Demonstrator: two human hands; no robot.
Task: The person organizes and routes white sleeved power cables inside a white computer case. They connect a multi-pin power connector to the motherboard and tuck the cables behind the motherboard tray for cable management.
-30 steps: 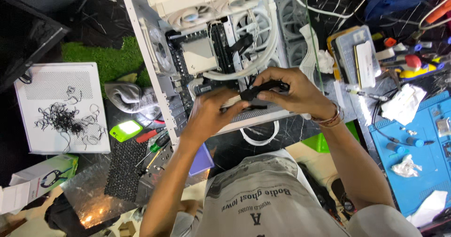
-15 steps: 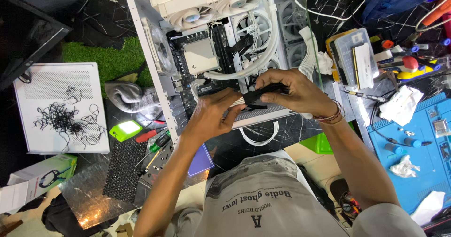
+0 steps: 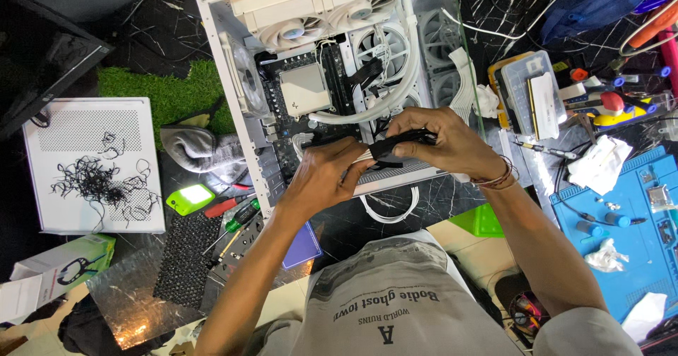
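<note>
An open white computer case [image 3: 219, 59] lies on its side before me, showing white fans, a motherboard and white cooler tubes [image 3: 385, 102]. Over its lower edge, my right hand [image 3: 445, 144] grips a black strap or cable bundle [image 3: 399, 144]. My left hand [image 3: 321, 176] pinches the same bundle's left end, where white cables meet it. Both hands are close together, thumbs nearly touching. A loop of white cable [image 3: 388, 208] hangs below the case.
A white perforated panel [image 3: 92, 165] with several black cable ties lies at the left. A grey cloth [image 3: 194, 147], a green device [image 3: 189, 198] and screwdrivers [image 3: 236, 218] sit beside the case. At the right are a blue work mat [image 3: 628, 222] and a parts box [image 3: 530, 91].
Both hands stay on the black bundle over the case's lower edge, with only a slight shift of the fingers.
</note>
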